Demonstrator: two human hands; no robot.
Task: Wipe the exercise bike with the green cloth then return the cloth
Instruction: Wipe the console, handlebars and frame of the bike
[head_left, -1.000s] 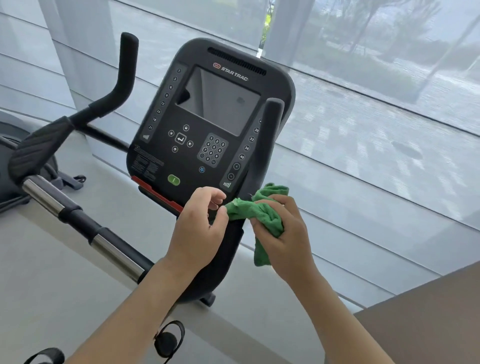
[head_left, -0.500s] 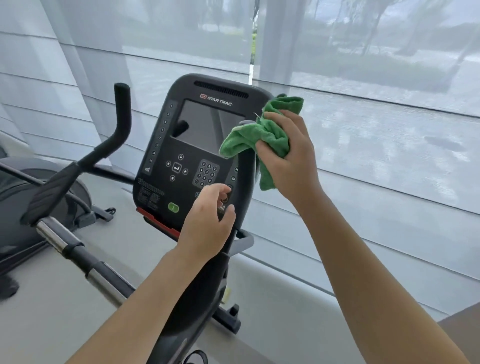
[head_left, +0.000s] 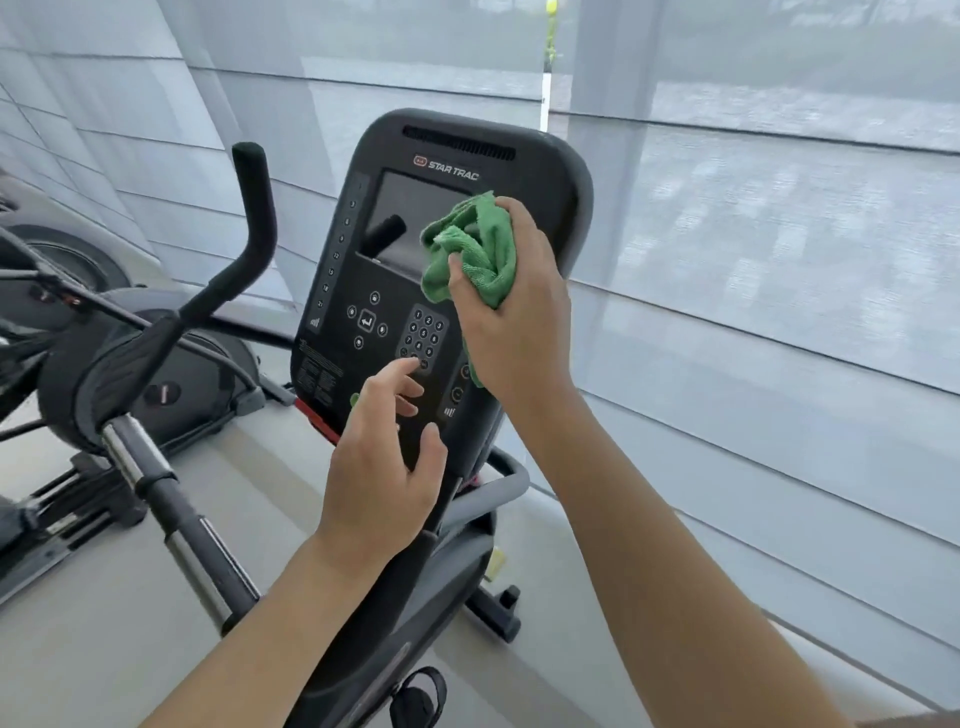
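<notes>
The exercise bike's black console stands upright in the middle of the view, with a dark screen, a keypad and a Star Trac logo. My right hand grips the bunched green cloth and holds it against the right side of the screen. My left hand is lower, in front of the console's bottom half, fingers loosely spread, with the index finger reaching to the keypad. The left handlebar rises to the left of the console. The right handlebar is hidden behind my right hand.
A chrome and black handlebar tube runs down at the lower left. Another exercise machine stands on the left. Grey window blinds fill the wall behind the bike. A black pedal strap shows at the bottom.
My right hand carried the cloth from the right handlebar onto the screen. My left hand let go of the console's lower edge and spread its fingers toward the keypad.
</notes>
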